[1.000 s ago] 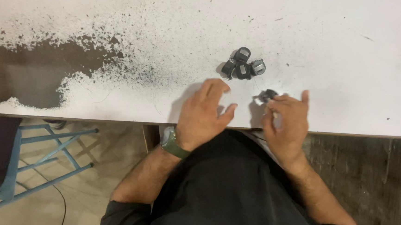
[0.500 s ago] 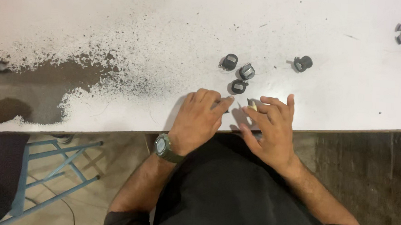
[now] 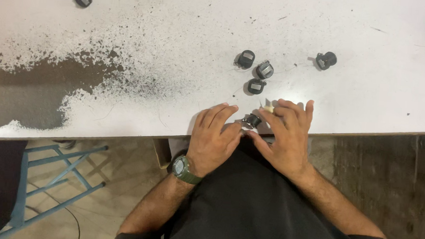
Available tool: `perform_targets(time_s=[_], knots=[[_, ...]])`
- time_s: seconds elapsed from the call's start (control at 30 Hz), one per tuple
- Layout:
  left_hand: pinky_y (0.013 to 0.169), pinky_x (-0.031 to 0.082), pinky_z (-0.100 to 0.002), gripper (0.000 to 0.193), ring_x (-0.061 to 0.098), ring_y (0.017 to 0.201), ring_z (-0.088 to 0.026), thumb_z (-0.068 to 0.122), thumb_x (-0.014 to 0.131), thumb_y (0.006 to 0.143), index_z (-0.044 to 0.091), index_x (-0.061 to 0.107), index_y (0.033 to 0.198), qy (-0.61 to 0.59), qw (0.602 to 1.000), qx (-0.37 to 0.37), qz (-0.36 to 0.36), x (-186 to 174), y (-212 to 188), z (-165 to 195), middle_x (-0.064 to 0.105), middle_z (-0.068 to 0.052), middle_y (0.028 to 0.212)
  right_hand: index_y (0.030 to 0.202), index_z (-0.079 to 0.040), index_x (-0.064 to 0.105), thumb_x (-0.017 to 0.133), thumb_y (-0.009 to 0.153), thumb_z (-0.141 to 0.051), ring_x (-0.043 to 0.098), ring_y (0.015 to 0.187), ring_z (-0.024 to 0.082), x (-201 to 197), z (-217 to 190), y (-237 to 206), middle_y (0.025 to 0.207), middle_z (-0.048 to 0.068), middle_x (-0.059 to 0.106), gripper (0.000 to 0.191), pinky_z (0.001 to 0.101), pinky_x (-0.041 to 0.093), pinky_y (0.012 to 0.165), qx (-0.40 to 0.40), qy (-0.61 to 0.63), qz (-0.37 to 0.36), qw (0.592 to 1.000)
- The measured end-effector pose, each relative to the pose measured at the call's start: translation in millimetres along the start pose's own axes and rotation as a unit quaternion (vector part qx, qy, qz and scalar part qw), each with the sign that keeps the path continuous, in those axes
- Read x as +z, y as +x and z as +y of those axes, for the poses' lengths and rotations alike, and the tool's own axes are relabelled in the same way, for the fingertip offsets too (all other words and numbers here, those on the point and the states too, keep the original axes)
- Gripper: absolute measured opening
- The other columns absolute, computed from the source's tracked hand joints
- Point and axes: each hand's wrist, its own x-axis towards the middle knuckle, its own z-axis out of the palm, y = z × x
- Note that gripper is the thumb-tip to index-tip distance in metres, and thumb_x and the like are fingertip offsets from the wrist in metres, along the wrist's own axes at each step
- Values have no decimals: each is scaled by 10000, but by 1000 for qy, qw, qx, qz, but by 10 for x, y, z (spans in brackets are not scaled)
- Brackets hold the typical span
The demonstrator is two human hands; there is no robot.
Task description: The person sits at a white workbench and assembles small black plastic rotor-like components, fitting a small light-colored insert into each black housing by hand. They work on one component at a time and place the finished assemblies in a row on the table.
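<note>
Small part (image 3: 252, 120) btwn hands at table (image 3: 370, 104) edge, 3 parts (image 3: 255, 72) behind.

Worn painted tabletop, little plastic-and-metal parts

The white painted tabletop (image 3: 178, 29) looks matt, with the paint chipped off in rough speckles down to a dull brown patch (image 3: 22, 90) on the left. The small round black parts (image 3: 257, 70) look like matt plastic with shiny metal faces, same as the one (image 3: 252, 120) between the bare hands. Wrist has a matt green plastic watch (image 3: 184, 169); the blue metal stool frame (image 3: 46, 183) looks smooth, and the black cloth garment (image 3: 246, 210) looks soft.
</note>
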Motion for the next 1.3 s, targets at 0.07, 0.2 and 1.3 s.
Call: perform_targets(time_s=[0.07, 0.2, 1.3], knots=[[1070, 441, -513, 295, 534, 1329, -322, 204, 805, 830, 86, 684, 1072, -21, 1000, -20, 8, 0, -32, 19, 583, -126, 1360, 1202, -41, 679, 864, 800, -207, 480, 1291, 375, -24, 20, -50, 1170, 140, 579, 472, 660, 116, 1213, -34, 34, 59, 997], [1092, 411, -573, 394, 490, 1316, -340, 318, 832, 841, 58, 663, 1084, -43, 997, -7, 59, 42, -68, 62, 545, -149, 1350, 1098, -132, 662, 771, 879, -3, 591, 1232, 313, -66, 73, -183, 1035, 75, 593, 277, 623, 165, 1315, -78, 48, 124, 988], [1054, 458, -483, 161, 571, 1180, -235, 140, 818, 921, 128, 743, 1063, 21, 994, -2, 106, 254, -102, 24, 631, -38, 1211, 1032, -75, 609, 799, 790, 54, 671, 1114, 295, 176, 26, -155, 956, 74, 647, 334, 624, 305, 1252, -59, 132, 47, 988]])
